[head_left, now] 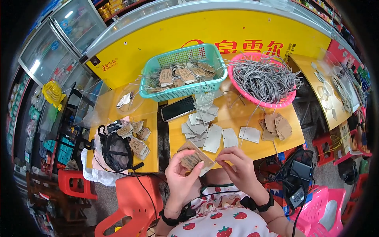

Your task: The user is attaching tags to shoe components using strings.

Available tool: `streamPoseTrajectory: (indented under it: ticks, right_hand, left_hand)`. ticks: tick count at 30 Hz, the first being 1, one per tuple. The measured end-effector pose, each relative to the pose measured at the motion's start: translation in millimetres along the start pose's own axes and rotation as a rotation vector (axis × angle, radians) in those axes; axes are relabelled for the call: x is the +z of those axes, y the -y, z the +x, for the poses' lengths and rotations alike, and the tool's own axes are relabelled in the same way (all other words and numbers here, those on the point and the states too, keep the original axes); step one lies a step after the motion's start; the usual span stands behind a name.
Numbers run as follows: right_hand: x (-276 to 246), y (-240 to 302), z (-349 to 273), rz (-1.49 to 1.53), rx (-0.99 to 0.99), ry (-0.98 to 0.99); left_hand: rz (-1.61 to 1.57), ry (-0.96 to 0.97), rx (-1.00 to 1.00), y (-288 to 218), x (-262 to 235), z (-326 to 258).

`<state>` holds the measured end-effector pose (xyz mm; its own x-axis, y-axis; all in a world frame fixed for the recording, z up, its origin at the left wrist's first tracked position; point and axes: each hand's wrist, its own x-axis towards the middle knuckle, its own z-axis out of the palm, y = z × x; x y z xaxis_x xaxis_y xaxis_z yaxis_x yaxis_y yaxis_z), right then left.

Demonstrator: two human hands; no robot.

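Observation:
My left hand (181,170) grips a small stack of brown printed cardboard cards (192,158), thumb on the front face and fingers behind, tilted above the table's near edge. At the right corner of these cards, my right hand (239,167) is closed in a pinch on what looks like the end of a thin grey cord. Just beyond my hands lie pale grey cards (212,138) with small corner holes, some loose and some in an overlapping pile (196,128). A heap of brown scalloped cards (283,127) sits to the right.
A turquoise basket (158,95) of cards and a pink basket (281,105) of grey cords (264,79) stand at the back. A black phone (177,109) lies before the turquoise one. Left are bundled cards (139,147) and a black mesh cap (117,154). Stools and chairs (136,193) surround the table.

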<state>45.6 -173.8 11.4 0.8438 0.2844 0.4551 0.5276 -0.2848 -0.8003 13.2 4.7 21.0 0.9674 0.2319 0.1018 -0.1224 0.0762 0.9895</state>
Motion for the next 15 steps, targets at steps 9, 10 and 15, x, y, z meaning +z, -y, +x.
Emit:
streamPoseTrajectory:
  ticks: [9,10,15]
  right_hand:
    - [-2.9,1.6,0.2,-0.028,-0.037,0.063]
    - [-3.5,2.2,0.5,-0.020,-0.051,0.061]
    - [-6.7,5.8,2.7,-0.010,-0.074,0.087]
  left_hand:
    - [-0.073,0.082,-0.029,-2.5,0.0,-1.6]
    - [-0.068,0.096,-0.030,-2.5,-1.0,-1.2]
    - [-0.080,0.113,-0.047,-4.1,-1.1,-0.8]
